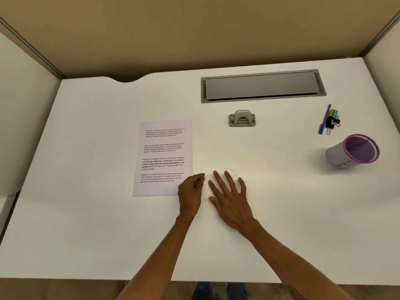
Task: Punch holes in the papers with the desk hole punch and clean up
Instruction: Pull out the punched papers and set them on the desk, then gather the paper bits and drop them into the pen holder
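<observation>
Down on the white worktop (86,224), the right hand (229,195) lies flat, fingers spread wide, beside a scatter of tiny paper dots (237,176). The left hand (190,191) sits just beside it, fingers curled loosely with thumb and forefinger pinched close; whether they hold a dot cannot be told. It overlaps the lower right corner of the printed papers (164,156). The metal hole punch (242,118) stands well apart, farther back. A purple-rimmed cup (352,151), blue pen (324,119) and binder clips (332,123) sit far right.
</observation>
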`<state>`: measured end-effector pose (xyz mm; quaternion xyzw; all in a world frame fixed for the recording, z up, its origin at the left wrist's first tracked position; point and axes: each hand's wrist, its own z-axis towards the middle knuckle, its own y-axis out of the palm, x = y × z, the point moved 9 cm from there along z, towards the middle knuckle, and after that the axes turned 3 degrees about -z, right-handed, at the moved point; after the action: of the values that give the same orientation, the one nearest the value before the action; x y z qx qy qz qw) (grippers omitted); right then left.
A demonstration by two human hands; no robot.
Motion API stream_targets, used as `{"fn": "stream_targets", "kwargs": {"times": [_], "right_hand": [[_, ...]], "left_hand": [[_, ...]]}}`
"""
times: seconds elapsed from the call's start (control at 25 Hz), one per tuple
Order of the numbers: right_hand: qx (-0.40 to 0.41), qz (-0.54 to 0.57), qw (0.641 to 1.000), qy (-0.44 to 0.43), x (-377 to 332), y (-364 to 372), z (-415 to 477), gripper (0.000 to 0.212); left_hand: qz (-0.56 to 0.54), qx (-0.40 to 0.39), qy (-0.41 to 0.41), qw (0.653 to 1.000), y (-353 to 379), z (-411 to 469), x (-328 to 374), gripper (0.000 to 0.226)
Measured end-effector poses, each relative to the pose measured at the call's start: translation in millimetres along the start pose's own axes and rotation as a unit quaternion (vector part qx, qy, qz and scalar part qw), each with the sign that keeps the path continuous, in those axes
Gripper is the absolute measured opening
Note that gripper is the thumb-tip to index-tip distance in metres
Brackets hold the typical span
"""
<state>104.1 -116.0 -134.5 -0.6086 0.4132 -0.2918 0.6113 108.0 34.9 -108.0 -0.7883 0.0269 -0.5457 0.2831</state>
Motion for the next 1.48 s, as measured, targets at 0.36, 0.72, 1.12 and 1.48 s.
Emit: {"fn": "stream_targets", "kwargs": {"times": [0.36, 0.72, 1.12, 1.48], "right_hand": [[0.033, 0.261, 0.961, 0.089, 73.6, -21.2, -21.6, 0.043], [0.052, 0.409, 0.881, 0.231, 89.6, -9.9, -22.7, 0.045], [0.186, 0.473, 0.787, 0.35, 134.8, -28.2, -31.3, 0.03], [0.125, 0.484, 0.813, 0.297, 106.7, -28.2, -1.0, 0.034]], "left_hand": [[0.004, -0.055, 0.023, 0.998, 31.9, 3.8, 19.0, 0.026], [0.01, -0.045, 0.014, 0.999, 50.7, 8.7, 22.5, 0.022], [-0.03, 0.056, -0.01, 0.998, 8.8, 22.7, 25.8, 0.028], [-0.072, -0.066, -0.038, 0.994, 79.4, 3.8, 47.7, 0.033]]}}
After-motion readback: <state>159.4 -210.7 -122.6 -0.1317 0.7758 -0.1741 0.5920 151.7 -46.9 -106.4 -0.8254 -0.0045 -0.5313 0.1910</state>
